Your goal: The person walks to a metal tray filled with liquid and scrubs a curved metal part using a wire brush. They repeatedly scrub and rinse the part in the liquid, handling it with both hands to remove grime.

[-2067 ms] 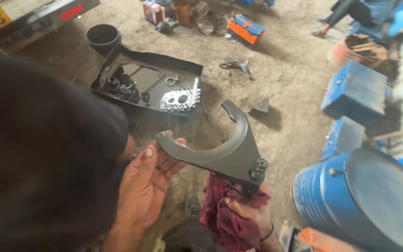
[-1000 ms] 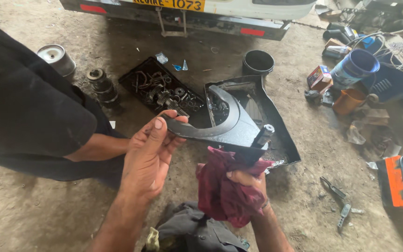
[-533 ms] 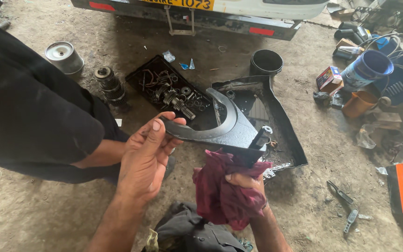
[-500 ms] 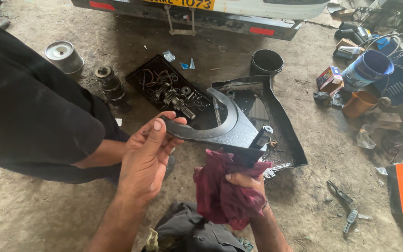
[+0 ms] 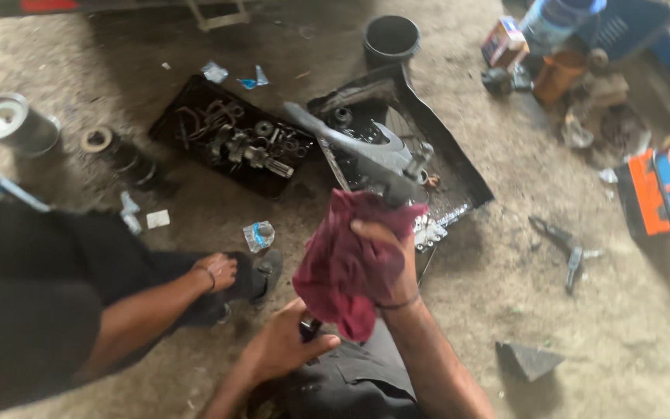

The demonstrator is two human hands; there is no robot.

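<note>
since half a second ago the left hand (image 5: 288, 349) has let go of the dark grey forked metal bracket (image 5: 366, 151) and dropped to the lower middle of the frame, where it pinches a small dark object against the grey trousers (image 5: 350, 384); what that object is cannot be told. the right hand (image 5: 385, 260), wrapped in a crumpled maroon rag (image 5: 343, 264), now carries the bracket alone, its fingers pressed together around the bracket's lower end through the cloth. the bracket juts up and left from the rag, hanging over the black rectangular metal tray (image 5: 459, 174) in the upper middle of the frame, beside a second black tray of small greasy parts (image 5: 230, 140). the main risk looks to be a slip: a heavy, probably oily part held at one end through loose cloth could twist out and fall onto the trays, scattering parts. another person's hand (image 5: 215, 271) rests on a dark sandal (image 5: 261, 271) at centre left, near enough to be struck if the bracket swung that way. motion blur suggests the piece is moving, which would make the one-handed hold less sure.
</note>
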